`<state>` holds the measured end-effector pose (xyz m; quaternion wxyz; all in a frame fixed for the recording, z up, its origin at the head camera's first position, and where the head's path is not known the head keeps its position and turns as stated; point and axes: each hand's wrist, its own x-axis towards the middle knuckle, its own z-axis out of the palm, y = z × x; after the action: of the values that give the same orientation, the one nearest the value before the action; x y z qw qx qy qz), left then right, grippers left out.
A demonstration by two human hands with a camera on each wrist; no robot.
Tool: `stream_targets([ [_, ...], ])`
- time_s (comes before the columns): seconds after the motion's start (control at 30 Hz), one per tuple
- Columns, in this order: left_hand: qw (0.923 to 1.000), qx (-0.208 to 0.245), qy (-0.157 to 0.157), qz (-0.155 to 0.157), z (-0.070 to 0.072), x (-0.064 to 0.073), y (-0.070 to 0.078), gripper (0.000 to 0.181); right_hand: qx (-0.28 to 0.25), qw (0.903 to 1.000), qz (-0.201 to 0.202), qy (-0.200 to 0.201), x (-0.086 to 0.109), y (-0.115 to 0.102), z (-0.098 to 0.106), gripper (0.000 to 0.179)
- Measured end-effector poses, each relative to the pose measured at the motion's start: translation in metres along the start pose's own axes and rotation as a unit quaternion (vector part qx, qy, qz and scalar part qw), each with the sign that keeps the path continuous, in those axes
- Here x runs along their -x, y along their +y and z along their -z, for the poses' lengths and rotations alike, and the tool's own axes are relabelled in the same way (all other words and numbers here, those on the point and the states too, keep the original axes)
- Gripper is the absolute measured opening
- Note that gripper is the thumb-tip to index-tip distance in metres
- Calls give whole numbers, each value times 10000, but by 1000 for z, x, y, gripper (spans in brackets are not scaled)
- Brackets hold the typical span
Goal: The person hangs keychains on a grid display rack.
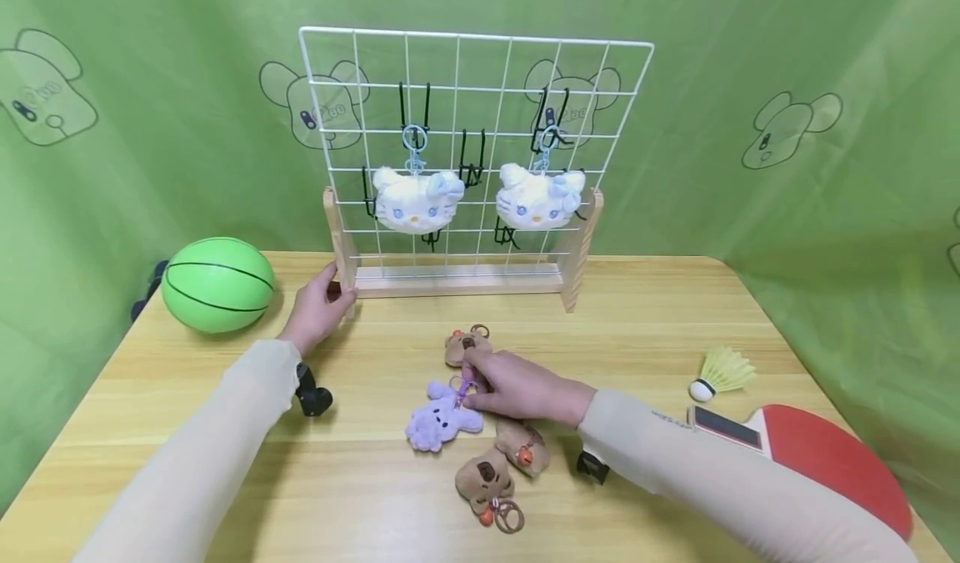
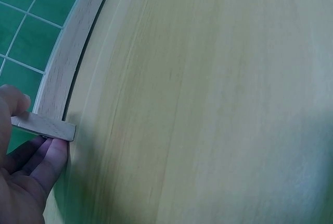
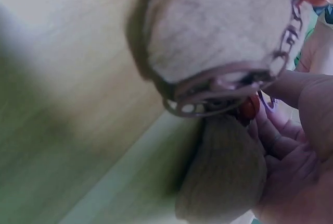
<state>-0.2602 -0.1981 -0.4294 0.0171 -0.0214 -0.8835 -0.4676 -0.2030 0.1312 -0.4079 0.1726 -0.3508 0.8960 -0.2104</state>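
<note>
Pale sleeves reach in from the near side, and the right one covers part of a red paddle. With thumb and finger, the right hand pinches the strap of a purple toy, which lies on the surface. Brown toys crowd around it: one back toy by the fingertips and two near toys on the near side. That hand hides a bit of one of those two. The left hand grips the wooden foot of a white wire rack. Two white cat toys hang on the rack, with black hooks around them. Beside the left hand sits a green ball. Far to the right, a yellow shuttlecock lies near the paddle.
</note>
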Motion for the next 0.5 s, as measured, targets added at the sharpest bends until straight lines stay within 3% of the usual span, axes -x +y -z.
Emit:
stream_targets([
  [0.23, 10000, 18, -23, -31, -1, 1, -1, 66, -441, 9978, 494, -105, 4, 9, 8, 6],
  [0.4, 10000, 56, -36, -51, -2, 0, 0, 66, -1045, 9915, 768, 143, 8, 14, 16, 11],
  [0.5, 10000, 40, -14, -38, -1, 0, -1, 66, -1440, 9865, 734, 259, 10, 12, 20, 16],
])
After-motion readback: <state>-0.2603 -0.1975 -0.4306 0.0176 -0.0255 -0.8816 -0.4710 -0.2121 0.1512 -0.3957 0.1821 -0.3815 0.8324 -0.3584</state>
